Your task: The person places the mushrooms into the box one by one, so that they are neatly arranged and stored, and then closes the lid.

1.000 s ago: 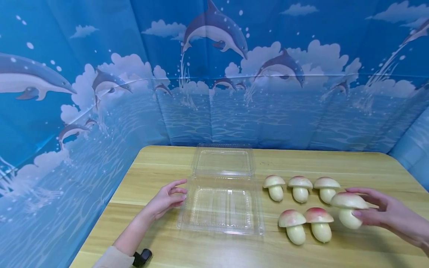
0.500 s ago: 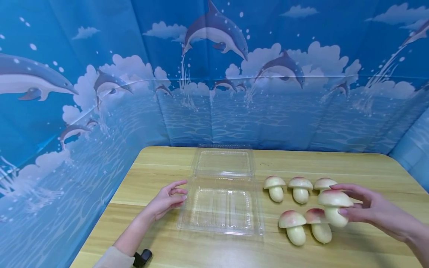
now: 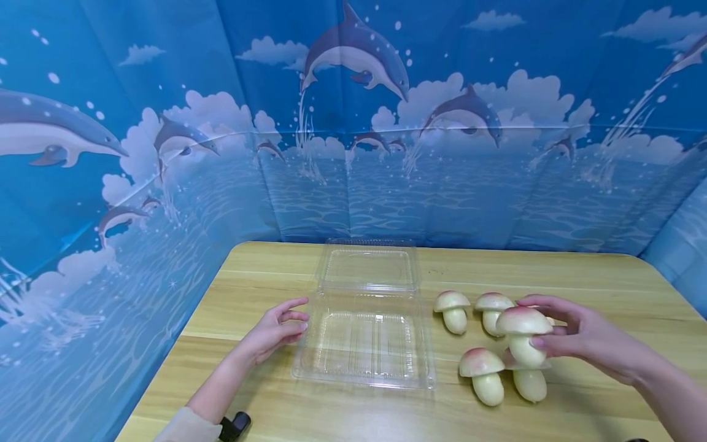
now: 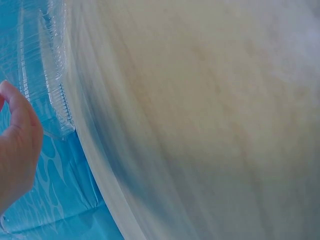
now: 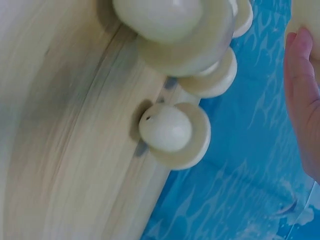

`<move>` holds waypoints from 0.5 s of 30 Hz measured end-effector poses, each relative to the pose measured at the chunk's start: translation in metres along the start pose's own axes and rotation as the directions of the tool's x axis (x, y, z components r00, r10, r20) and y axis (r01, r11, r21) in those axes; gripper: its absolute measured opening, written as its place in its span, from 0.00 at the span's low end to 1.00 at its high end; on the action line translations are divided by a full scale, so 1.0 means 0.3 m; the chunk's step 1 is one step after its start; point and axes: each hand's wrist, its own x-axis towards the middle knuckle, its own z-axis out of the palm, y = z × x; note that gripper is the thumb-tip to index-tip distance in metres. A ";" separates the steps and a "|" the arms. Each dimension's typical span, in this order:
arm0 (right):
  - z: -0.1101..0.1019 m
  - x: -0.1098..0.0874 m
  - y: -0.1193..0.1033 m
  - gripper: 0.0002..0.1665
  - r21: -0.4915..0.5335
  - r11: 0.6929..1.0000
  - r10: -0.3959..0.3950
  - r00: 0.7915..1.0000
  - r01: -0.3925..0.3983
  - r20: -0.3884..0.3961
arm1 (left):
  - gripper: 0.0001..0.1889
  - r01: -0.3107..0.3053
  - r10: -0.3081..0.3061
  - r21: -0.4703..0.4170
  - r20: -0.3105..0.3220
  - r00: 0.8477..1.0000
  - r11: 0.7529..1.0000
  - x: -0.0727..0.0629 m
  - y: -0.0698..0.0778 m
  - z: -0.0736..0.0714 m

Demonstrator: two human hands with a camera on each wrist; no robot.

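Observation:
My right hand (image 3: 591, 337) pinches a toy mushroom (image 3: 525, 331) with a pinkish cap and cream stem, cap up, between thumb and fingers. It hangs over the front-row mushroom on the right and hides part of it. In the right wrist view, only part of the held mushroom (image 5: 306, 12) shows at the upper right corner. My left hand (image 3: 274, 331) is beside the left rim of a clear plastic clamshell box (image 3: 361, 382), fingers loosely bent and holding nothing. The box lies opened out, its lid (image 3: 367, 268) flat toward the back.
Several similar mushrooms lie right of the box: a back row with one at left (image 3: 453, 311), one beside it (image 3: 493, 304) and one mostly behind my right hand, and a front row including one at left (image 3: 482, 371). A dolphin-print curtain (image 3: 353, 184) stands behind the wooden table (image 3: 265, 264).
My right hand has carried the held mushroom leftward, from the right of the group to above the front row. My left hand and the box have stayed put.

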 end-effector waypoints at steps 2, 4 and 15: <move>0.011 0.016 -0.006 0.32 -0.017 1.000 0.006 1.000 -0.006 -0.003 | 0.34 0.000 0.000 0.000 0.002 1.000 1.000 0.000 0.000 0.000; 0.022 0.033 -0.016 0.31 -0.016 0.999 0.030 1.000 -0.030 -0.004 | 0.34 0.001 -0.001 -0.002 0.003 1.000 1.000 -0.001 0.000 0.001; 0.093 0.142 -0.081 0.29 -0.041 0.995 0.096 0.995 -0.095 0.025 | 0.33 0.006 -0.006 0.001 -0.004 1.000 1.000 -0.003 0.005 0.005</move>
